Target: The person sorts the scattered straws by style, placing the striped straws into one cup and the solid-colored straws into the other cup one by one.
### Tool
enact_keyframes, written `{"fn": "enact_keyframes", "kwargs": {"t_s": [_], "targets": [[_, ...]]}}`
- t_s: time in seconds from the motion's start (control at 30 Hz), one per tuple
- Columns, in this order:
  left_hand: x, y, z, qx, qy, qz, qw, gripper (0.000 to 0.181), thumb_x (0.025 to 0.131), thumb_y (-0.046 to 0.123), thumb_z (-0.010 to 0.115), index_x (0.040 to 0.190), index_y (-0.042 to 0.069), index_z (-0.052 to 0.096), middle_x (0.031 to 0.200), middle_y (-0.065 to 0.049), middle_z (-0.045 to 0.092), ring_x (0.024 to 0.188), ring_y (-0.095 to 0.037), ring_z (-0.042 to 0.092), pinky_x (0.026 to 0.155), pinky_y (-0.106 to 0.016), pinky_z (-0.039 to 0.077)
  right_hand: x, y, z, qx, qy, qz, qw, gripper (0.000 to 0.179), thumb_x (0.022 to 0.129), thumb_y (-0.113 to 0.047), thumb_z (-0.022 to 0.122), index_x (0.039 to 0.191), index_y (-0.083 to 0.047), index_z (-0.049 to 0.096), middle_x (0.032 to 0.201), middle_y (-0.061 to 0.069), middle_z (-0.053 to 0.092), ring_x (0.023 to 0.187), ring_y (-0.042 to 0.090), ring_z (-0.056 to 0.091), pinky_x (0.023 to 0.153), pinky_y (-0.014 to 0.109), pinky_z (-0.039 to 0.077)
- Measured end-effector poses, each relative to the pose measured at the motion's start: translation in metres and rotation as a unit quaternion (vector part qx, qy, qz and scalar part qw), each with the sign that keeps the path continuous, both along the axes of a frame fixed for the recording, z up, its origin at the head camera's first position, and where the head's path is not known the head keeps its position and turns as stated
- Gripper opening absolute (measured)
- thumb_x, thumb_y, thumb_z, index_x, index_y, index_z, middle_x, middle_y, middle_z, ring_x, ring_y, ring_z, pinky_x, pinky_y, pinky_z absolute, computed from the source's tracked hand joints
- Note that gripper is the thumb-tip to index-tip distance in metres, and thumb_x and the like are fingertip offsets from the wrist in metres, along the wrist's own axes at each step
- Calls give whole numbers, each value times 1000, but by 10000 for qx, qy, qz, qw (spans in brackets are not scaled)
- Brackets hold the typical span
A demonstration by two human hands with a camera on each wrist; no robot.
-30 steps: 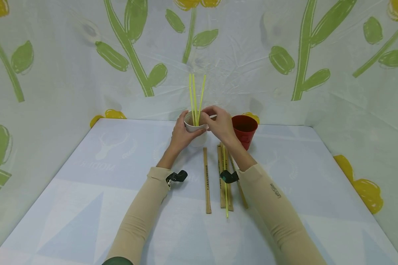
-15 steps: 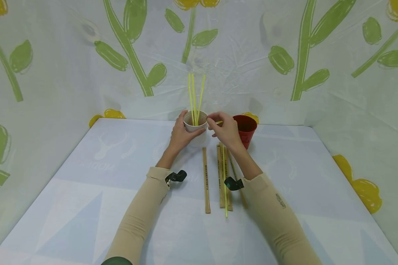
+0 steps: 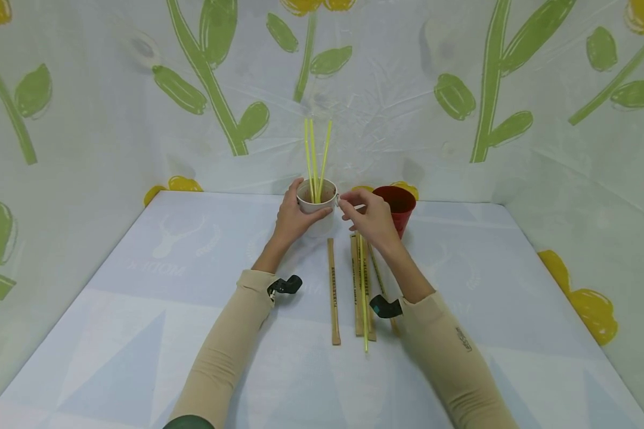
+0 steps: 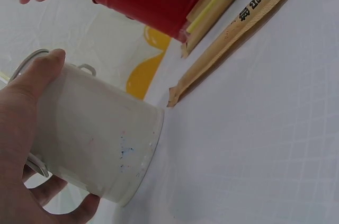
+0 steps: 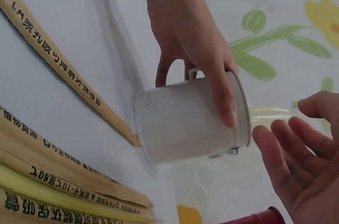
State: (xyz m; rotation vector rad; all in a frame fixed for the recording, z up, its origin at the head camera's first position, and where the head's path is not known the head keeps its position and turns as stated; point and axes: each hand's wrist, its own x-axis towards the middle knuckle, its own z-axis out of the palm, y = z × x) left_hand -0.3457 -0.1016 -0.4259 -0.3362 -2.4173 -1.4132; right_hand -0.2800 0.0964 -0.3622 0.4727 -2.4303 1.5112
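My left hand [image 3: 294,219] grips a small white bucket [image 4: 100,128] near its rim, thumb on the near side and fingers round the other. Several yellow-green straws [image 3: 313,158] stand in the bucket and lean slightly apart. A metal wire handle [image 4: 38,166] shows at the bucket's side in the left wrist view. To the right of the rim is my right hand [image 3: 374,219], its fingers loosely bent and apart from the bucket. Nothing shows between those fingers [image 5: 275,160] in the right wrist view.
A red bucket [image 3: 401,219] stands just behind and right of my right hand. On the white table lie a separate brown paper straw sleeve [image 3: 334,292], a group of similar sleeves [image 3: 358,298] and a loose yellow-green straw [image 3: 366,328]. A flower-patterned sheet [image 3: 375,89] hangs behind.
My right hand has come away from the white bucket's rim, moving right and slightly towards me. The left hand, the bucket and the straws in it stay in place.
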Motion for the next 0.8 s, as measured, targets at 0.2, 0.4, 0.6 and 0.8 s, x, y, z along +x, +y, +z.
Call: {"fn": "enact_keyframes", "kwargs": {"t_s": [0.2,0.4,0.6,0.8], "targets": [[-1,0,0,-31,-4,-10,10000,97,75,46,82,151,15,29,146,-10,45,131,-29,49,102,-52,45,4,7,-1,284,-208,31,9994,31,96,-30,63,116,-6,65,104,13,73,74,23,72,68,47,59],[1,0,1,-3,-107,-2,9999,99,75,47,82,152,17,28,147,-10,45,132,-29,47,104,-52,43,7,11,-3,643,-474,-47,9968,30,96,-32,63,116,-10,65,104,12,74,75,24,73,68,34,60],[1,0,1,27,-159,31,9999,100,75,49,82,152,17,28,147,-11,43,132,-30,47,104,-53,43,9,14,-3,986,-871,-12,9913,33,95,-36,63,117,-11,64,100,15,73,78,31,74,67,32,60],[1,0,1,37,-163,26,9999,100,75,48,82,152,17,27,148,-11,43,133,-31,47,104,-53,43,9,16,-2,1421,-1312,96,9811,37,95,-37,64,121,-10,63,103,15,73,79,30,74,70,32,60]]}}
